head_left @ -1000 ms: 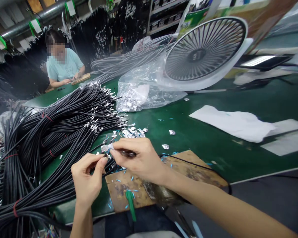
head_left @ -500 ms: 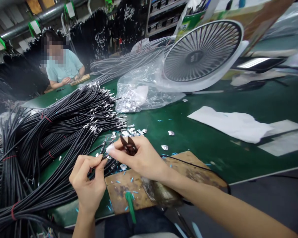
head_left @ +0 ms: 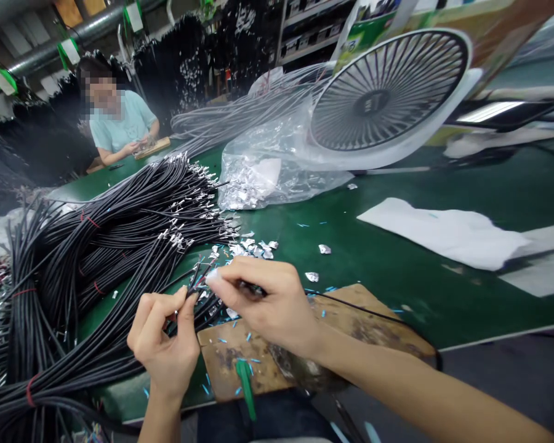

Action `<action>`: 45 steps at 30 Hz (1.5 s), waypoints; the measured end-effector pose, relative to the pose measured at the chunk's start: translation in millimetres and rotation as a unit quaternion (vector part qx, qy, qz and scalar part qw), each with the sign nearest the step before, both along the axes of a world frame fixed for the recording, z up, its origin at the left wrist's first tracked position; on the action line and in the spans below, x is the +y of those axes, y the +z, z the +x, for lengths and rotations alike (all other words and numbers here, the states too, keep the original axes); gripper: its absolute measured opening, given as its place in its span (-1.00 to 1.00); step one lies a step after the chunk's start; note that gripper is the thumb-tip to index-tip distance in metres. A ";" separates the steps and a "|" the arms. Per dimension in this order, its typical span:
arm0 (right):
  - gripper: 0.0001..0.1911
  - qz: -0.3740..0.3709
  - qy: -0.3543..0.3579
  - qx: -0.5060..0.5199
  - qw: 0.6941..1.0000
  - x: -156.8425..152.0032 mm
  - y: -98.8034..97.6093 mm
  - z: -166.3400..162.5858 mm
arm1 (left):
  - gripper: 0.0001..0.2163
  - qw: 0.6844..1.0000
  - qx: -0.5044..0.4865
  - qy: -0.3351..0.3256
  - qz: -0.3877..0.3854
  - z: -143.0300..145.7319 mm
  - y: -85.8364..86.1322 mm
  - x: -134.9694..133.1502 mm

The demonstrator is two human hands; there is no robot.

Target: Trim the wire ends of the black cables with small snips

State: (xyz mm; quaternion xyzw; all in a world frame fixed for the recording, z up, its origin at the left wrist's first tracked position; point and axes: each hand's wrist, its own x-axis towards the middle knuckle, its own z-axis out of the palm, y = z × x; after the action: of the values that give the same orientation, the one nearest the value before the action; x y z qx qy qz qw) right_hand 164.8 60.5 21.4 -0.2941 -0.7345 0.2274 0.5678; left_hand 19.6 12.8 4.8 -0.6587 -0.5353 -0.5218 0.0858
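My left hand (head_left: 164, 335) pinches the end of a thin black cable (head_left: 194, 284) between thumb and fingers, just above the table's near edge. My right hand (head_left: 263, 301) is closed round small dark snips (head_left: 252, 289), with its fingertips right at that cable end. A big heap of black cables with bare metal ends (head_left: 120, 234) spreads from the left to the middle of the green table (head_left: 388, 258). Under my right wrist lies a worn wooden board (head_left: 351, 314) strewn with blue insulation bits.
A white fan (head_left: 388, 92) lies tilted at the back, beside a clear plastic bag of foil scraps (head_left: 268, 172). White paper sheets (head_left: 443, 231) lie at the right. A person in a light shirt (head_left: 120, 123) works at the far left end. Foil scraps (head_left: 253, 246) litter the middle.
The foil scrap my right fingers held a second ago is gone. The snips opened briefly and are folded in my hand again. Both hands stay at the cable end.
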 end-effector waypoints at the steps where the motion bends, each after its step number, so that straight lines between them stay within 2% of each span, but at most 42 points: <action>1: -0.78 -0.046 0.000 0.014 0.999 0.4 1.9 -0.6 | -0.93 1.000 0.003 -0.004 0.002 -0.5 0.9 -0.3; 5: -0.90 -0.174 0.034 0.044 0.983 2.9 5.8 -2.3 | -0.93 0.999 0.023 -0.014 0.023 -0.4 2.5 -0.1; 7: -0.85 -0.192 0.039 0.050 0.979 3.7 6.0 -2.4 | -0.92 0.998 0.045 -0.018 0.038 0.2 2.7 0.0; 8: -0.89 -0.179 0.039 0.044 0.982 3.7 5.6 -2.2 | -0.92 0.998 0.055 -0.015 0.041 0.5 2.6 0.0; 9: -0.95 -0.149 0.037 0.034 0.988 3.5 4.9 -2.0 | -0.92 0.997 0.060 -0.010 0.039 1.0 2.4 -0.1; 12: -0.79 0.004 0.007 0.000 1.000 1.9 -0.5 -1.0 | -0.93 0.998 0.055 0.012 0.020 2.6 0.3 -0.8; 15: -0.71 0.181 -0.022 -0.053 0.982 0.1 -8.2 0.4 | -0.93 0.999 0.042 0.030 0.005 4.0 -2.1 -1.2; 17: -0.68 0.228 -0.007 -0.069 0.971 -0.4 -10.7 1.3 | -0.93 0.999 0.030 0.035 -0.004 4.3 -1.9 -1.3; 19: -0.77 0.165 0.008 -0.040 0.985 -0.2 -9.1 1.9 | -0.94 0.999 0.019 0.037 -0.006 4.0 0.5 -1.4; 21: -0.88 0.048 0.006 -0.016 0.999 0.6 -4.4 2.6 | -0.95 0.999 0.013 0.040 -0.004 3.5 4.4 -1.8; 23: -0.78 -0.041 -0.001 -0.031 0.999 1.6 0.7 3.2 | -0.96 0.999 0.007 0.047 0.002 3.4 8.6 -2.5; 24: -0.75 -0.062 -0.002 -0.048 0.997 2.0 2.7 3.5 | -0.95 0.999 0.005 0.050 0.006 3.6 10.4 -2.8; 27: -0.77 -0.073 0.026 -0.077 0.994 1.9 5.4 3.4 | -0.90 0.997 0.008 0.070 0.008 4.8 14.7 -3.5; 31: -0.79 -0.056 0.069 -0.050 0.995 0.6 5.5 1.9 | -0.83 0.995 0.037 0.094 -0.009 6.8 18.1 -3.6; 45: -0.72 -0.094 0.090 -0.051 0.990 1.4 9.7 0.9 | -0.86 0.992 0.056 0.112 -0.036 5.0 14.1 -5.0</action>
State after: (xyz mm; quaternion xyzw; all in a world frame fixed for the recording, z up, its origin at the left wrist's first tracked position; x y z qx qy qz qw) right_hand 165.7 61.9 31.1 -0.2902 -0.7612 0.3304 0.4766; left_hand 24.6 7.8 18.9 -0.6257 -0.6183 -0.4514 0.1495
